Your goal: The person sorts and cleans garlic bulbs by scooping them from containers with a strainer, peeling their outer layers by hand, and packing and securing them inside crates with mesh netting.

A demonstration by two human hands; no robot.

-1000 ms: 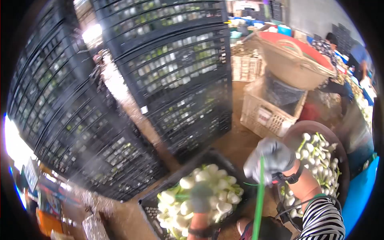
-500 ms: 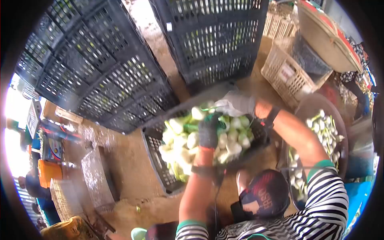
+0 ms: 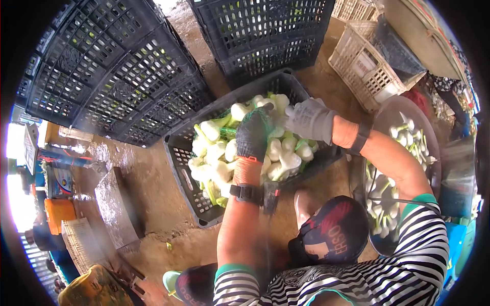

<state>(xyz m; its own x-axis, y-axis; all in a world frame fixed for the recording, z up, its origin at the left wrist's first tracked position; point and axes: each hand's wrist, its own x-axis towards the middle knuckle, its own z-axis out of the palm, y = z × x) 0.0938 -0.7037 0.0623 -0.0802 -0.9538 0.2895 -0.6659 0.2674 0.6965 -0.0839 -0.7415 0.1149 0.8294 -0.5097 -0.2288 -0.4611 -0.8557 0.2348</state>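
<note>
A black slatted crate (image 3: 179,166) holds a heap of white bulbs with green stems (image 3: 287,162). My left hand (image 3: 253,133), in a dark grey glove, is over the heap with its fingers curled on green mesh netting (image 3: 227,133). Just right of it, my right hand (image 3: 310,120) in a light grey glove has its fingers bent together, pointing toward the left hand. Blur between the two gloves hides what the right fingertips hold, if anything. Bulbs lie under and around both hands.
Stacked black crates (image 3: 122,76) and another black stack (image 3: 265,35) stand beyond. A beige crate (image 3: 365,66) is at upper right. At right, a large round tub (image 3: 434,137) holds more stemmed bulbs. A pale box (image 3: 115,209) lies at left.
Both hands have shifted slightly left and up in view, as has the crate. My right hand has turned and come lower relative to the crate, beside the left hand.
</note>
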